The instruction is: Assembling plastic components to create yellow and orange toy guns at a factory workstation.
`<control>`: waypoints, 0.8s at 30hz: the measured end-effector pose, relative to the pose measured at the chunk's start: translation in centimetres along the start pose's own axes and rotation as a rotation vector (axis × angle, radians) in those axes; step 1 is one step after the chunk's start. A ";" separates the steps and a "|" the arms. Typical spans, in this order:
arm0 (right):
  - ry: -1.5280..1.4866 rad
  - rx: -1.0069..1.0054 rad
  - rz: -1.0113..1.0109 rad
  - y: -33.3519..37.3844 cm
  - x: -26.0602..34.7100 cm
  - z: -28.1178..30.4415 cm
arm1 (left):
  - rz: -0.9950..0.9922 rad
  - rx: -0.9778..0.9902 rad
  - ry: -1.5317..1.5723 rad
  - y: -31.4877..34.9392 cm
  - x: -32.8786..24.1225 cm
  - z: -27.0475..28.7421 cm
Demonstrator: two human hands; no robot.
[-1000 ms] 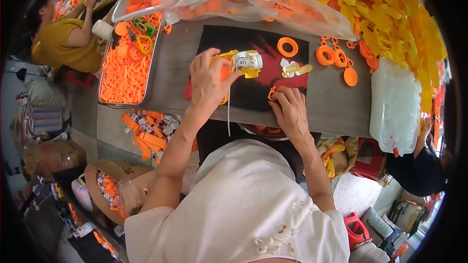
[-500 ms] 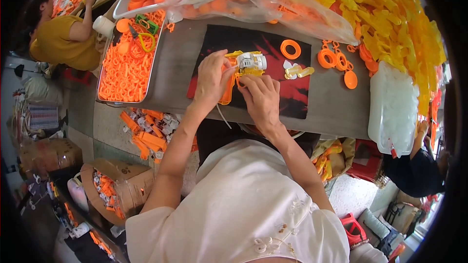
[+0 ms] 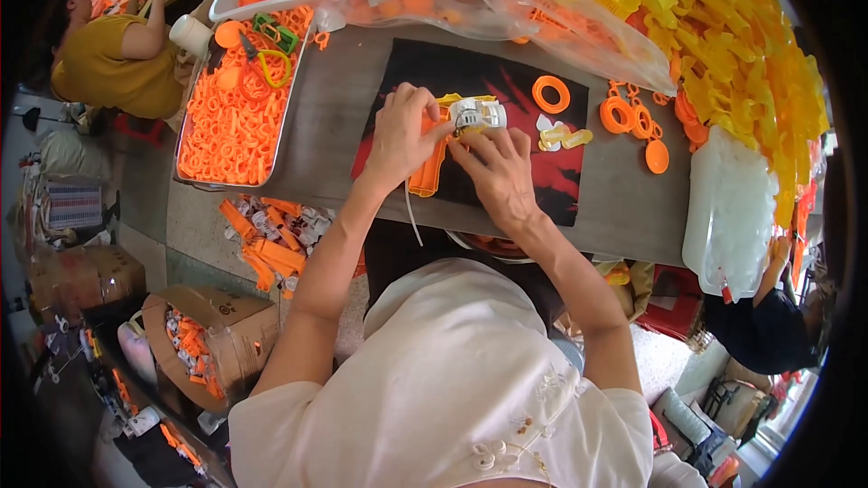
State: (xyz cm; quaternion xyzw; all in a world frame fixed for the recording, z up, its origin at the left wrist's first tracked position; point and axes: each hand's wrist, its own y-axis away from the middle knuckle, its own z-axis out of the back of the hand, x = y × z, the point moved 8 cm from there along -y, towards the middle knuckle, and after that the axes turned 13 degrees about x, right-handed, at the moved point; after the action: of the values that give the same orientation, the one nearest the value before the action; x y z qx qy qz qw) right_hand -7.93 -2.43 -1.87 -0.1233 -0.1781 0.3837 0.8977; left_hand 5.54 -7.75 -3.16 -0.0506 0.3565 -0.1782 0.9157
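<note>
An orange and yellow plastic shell point(image 3: 425, 180) lies on the dark mat, with a white mechanism point(image 3: 479, 114) set in its upper right part. My left hand point(image 3: 398, 140) grips the shell's left side, thumb and fingers bent in toward the mechanism. The fingers of my right hand point(image 3: 502, 176) are closed at the mechanism's lower edge and hide that edge. Thin dark wires show on the mechanism between my fingertips. A narrow white strip point(image 3: 413, 220) hangs down past the table edge from beneath my left hand.
A black and red mat point(image 3: 551, 194) lies under the work. Right of it are an orange ring point(image 3: 551, 94), small yellowish clear parts point(image 3: 565, 136) and linked orange rings point(image 3: 617, 115). A tray of orange parts point(image 3: 231, 131) stands left, a white translucent bin point(image 3: 731, 217) right, yellow parts point(image 3: 723, 45) behind.
My right fingers have moved up over the lower edge of the mechanism, covering the yellow part seen there before. The view has shifted slightly, and the hanging strip swings a little left.
</note>
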 end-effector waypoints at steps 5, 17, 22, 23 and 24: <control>0.173 -0.001 -0.239 0.5 3.7 -2.9 | -0.007 0.055 -0.002 -0.3 -0.1 -0.2; 0.023 -0.050 -0.206 -0.9 -4.3 -0.9 | -0.052 0.124 0.074 -0.5 -0.4 -0.4; 0.014 -0.074 -0.220 -1.0 -3.9 -1.1 | -0.092 0.010 -0.076 1.4 -1.9 -0.3; 0.014 -0.078 -0.221 -1.1 -3.7 -1.1 | -0.114 -0.010 -0.172 1.9 -2.9 -0.6; -0.068 -0.109 -0.245 -1.2 -3.7 -1.0 | -0.141 -0.007 -0.246 2.1 -4.0 -1.1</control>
State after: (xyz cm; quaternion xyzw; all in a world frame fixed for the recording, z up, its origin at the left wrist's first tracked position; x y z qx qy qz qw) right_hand -9.16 -6.03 -3.22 -0.1361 -0.2425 0.2651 0.9232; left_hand 2.69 -4.32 -1.96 -0.1003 0.2377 -0.2334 0.9375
